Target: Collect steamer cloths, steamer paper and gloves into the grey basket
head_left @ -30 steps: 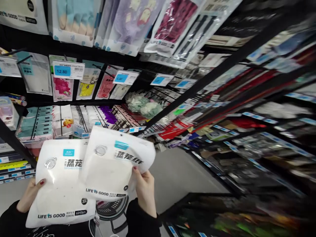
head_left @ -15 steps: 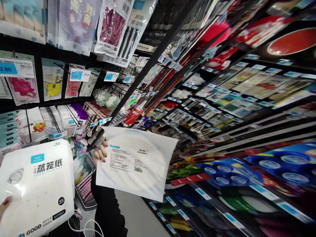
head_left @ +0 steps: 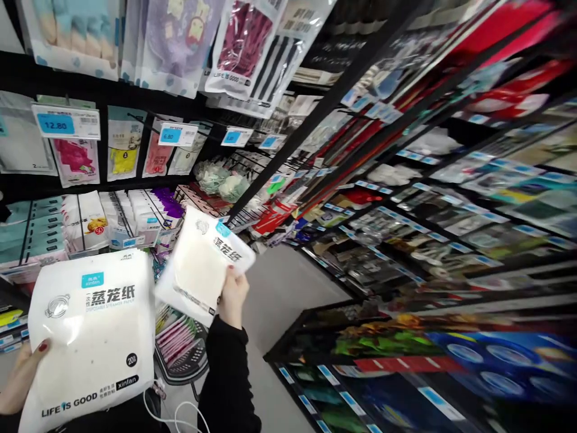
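My left hand (head_left: pixel 20 376) grips the lower left edge of a large white packet of steamer paper (head_left: pixel 90 337), printed side toward me, at the bottom left. My right hand (head_left: pixel 232 297), in a black sleeve, holds a second white steamer-paper packet (head_left: pixel 202 264) by its right edge. That packet is tilted, front side up, above a dark shopping basket (head_left: pixel 183 355). The two packets sit side by side and nearly touch.
Black store shelving (head_left: pixel 288 150) runs along the left and right with hanging packets, blue price tags (head_left: pixel 65 123) and boxed goods. A grey floor aisle (head_left: pixel 283 288) opens ahead. A low dark display (head_left: pixel 383 361) stands at the lower right. A white cable (head_left: pixel 171 412) hangs near my body.
My right hand has flipped its packet from back side to front side and brought it back left, close to the other packet. The view has swung back to the left.
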`<state>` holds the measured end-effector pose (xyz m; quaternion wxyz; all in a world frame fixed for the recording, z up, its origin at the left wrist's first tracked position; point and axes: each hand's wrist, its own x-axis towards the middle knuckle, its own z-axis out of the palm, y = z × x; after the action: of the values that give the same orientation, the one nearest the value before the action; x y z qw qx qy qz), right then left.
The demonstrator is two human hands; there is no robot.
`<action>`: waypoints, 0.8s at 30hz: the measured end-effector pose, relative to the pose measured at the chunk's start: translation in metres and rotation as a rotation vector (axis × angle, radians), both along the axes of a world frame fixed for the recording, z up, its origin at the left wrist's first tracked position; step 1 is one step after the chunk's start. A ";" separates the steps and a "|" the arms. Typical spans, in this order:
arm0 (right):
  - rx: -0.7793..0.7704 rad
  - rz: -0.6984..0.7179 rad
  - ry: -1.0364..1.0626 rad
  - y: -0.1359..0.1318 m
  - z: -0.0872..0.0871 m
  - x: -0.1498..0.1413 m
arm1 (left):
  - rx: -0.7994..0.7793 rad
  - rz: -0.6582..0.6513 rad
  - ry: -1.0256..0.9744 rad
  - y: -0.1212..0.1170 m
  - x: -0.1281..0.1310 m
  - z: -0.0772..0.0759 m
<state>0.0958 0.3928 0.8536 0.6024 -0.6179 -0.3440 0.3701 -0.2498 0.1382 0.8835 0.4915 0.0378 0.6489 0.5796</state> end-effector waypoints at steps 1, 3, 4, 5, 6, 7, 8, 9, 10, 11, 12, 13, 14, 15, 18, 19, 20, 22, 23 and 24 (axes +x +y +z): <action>-0.045 -0.072 -0.074 -0.001 -0.001 0.006 | 0.016 0.001 0.027 0.000 0.002 0.001; -0.128 -0.151 -0.207 -0.005 -0.005 0.012 | 0.054 0.008 0.085 0.001 0.007 0.004; -0.154 -0.147 -0.256 -0.008 -0.008 0.012 | 0.075 0.016 0.107 0.001 0.010 0.006; -0.171 -0.115 -0.289 -0.011 -0.012 0.009 | 0.090 0.022 0.114 0.002 0.012 0.007; -0.179 -0.060 -0.306 -0.015 -0.017 0.002 | 0.107 0.027 0.112 0.002 0.014 0.008; -0.181 0.010 -0.309 -0.020 -0.022 -0.006 | 0.125 0.030 0.102 0.003 0.015 0.009; -0.180 0.091 -0.298 -0.025 -0.027 -0.017 | 0.142 0.028 0.087 0.003 0.016 0.009; -0.176 0.180 -0.274 -0.031 -0.031 -0.030 | 0.156 0.023 0.072 0.003 0.017 0.009; -0.172 0.278 -0.239 -0.037 -0.035 -0.043 | 0.166 0.010 0.054 0.003 0.017 0.008; -0.169 0.380 -0.193 -0.044 -0.038 -0.057 | 0.176 -0.003 0.038 0.003 0.017 0.007; -0.167 0.479 -0.143 -0.050 -0.040 -0.070 | 0.185 -0.013 0.026 0.003 0.016 0.006; -0.166 0.572 -0.099 -0.058 -0.040 -0.082 | 0.194 -0.018 0.019 0.002 0.014 0.004; -0.171 0.672 -0.038 -0.065 -0.040 -0.092 | 0.202 -0.028 0.012 0.002 0.012 0.002; -0.187 0.779 0.057 -0.072 -0.038 -0.100 | 0.206 -0.045 0.008 0.001 0.010 0.000; -0.296 1.049 0.511 -0.091 -0.030 -0.116 | 0.193 -0.120 0.029 -0.001 0.003 -0.006; -0.341 1.085 0.660 -0.096 -0.026 -0.118 | 0.183 -0.140 0.050 -0.002 0.001 -0.007; -0.381 1.087 0.771 -0.099 -0.024 -0.120 | 0.173 -0.146 0.076 -0.003 -0.001 -0.008; -0.444 1.048 0.870 -0.103 -0.018 -0.121 | 0.162 -0.133 0.127 -0.005 -0.002 -0.009; -0.468 1.035 0.901 -0.104 -0.016 -0.122 | 0.161 -0.128 0.145 -0.005 -0.002 -0.008; -0.489 1.032 0.929 -0.104 -0.013 -0.123 | 0.162 -0.126 0.159 -0.006 -0.001 -0.007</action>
<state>-0.0272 0.2885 0.8408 0.2804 -0.2736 -0.2080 0.8962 -0.2505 0.1321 0.8762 0.4694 0.1636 0.6332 0.5932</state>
